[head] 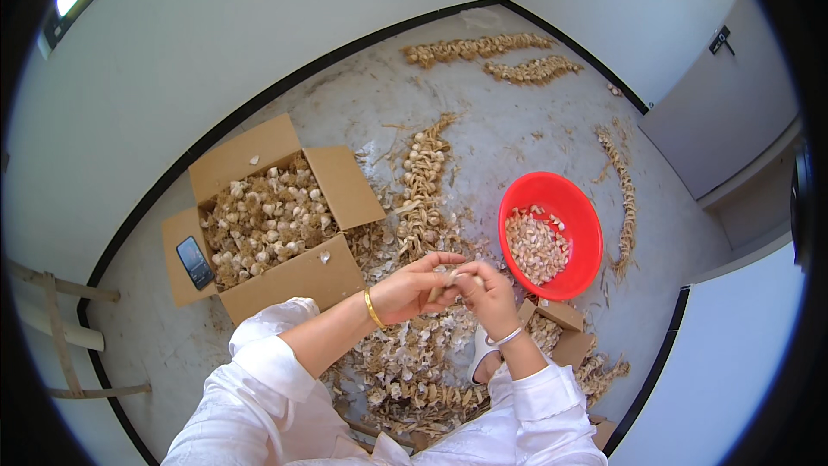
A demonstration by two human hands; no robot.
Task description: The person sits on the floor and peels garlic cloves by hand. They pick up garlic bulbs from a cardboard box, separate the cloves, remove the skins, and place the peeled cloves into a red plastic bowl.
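Note:
My left hand point(414, 288) and my right hand point(488, 298) meet in front of me, both with fingers closed on a small piece of garlic point(451, 278), partly hidden by the fingers. Right of them stands a red plastic basin point(585, 233) with many separated garlic cloves point(535, 246) in it. To the left, an open cardboard box point(294, 278) is filled with whole garlic bulbs point(272, 220). Beyond my hands, a braid of garlic bulbs point(424, 175) lies on the floor. Papery garlic skins point(414, 349) are heaped below my hands.
A mobile phone point(195, 263) rests on a box flap. More garlic braids point(479, 48) lie near the far wall, and a thin braid point(626, 200) is right of the basin. A small cardboard box point(572, 343) stands near my foot. A wooden frame point(58, 330) is at the left.

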